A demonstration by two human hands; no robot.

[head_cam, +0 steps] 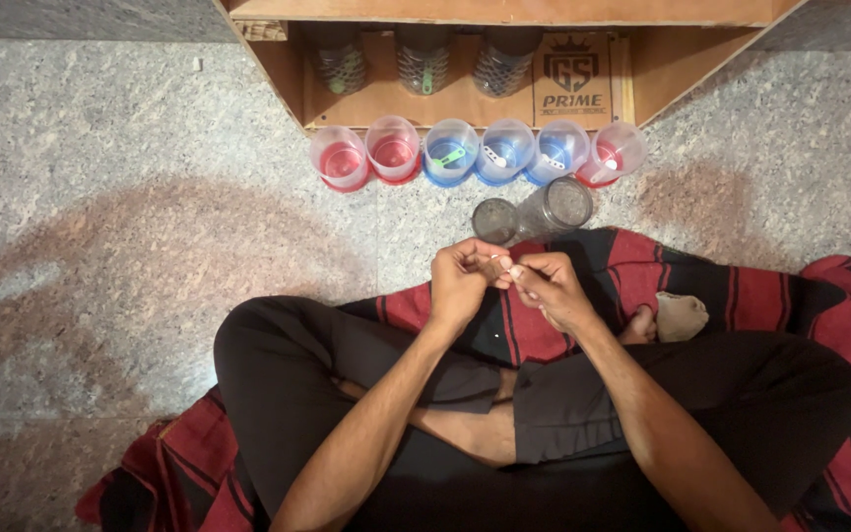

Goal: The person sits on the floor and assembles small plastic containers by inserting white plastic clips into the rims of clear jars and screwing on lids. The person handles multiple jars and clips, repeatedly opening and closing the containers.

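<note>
Head view looked down on a speckled grey stone floor, where a person sat cross-legged on a red and black striped cloth before an open brown wooden cabinet. Along the cabinet's front edge stood a row of six clear plastic cups with red or blue bases, touching one another, and just in front of them lay a clear plastic jar on its side with a dark round lid beside its mouth. Above the lap, the left hand and the right hand met fingertip to fingertip, each pinched shut on a tiny pale piece held between them; its kind was too small to tell. Judging from this, the main risk was that the piece could slip from so fine a pinch and vanish into the folds of the cloth or against the speckled floor, where it would be hard to spot. A knee or elbow shifting forward could also have rolled the tipped jar or knocked the close-set cups over.
</note>
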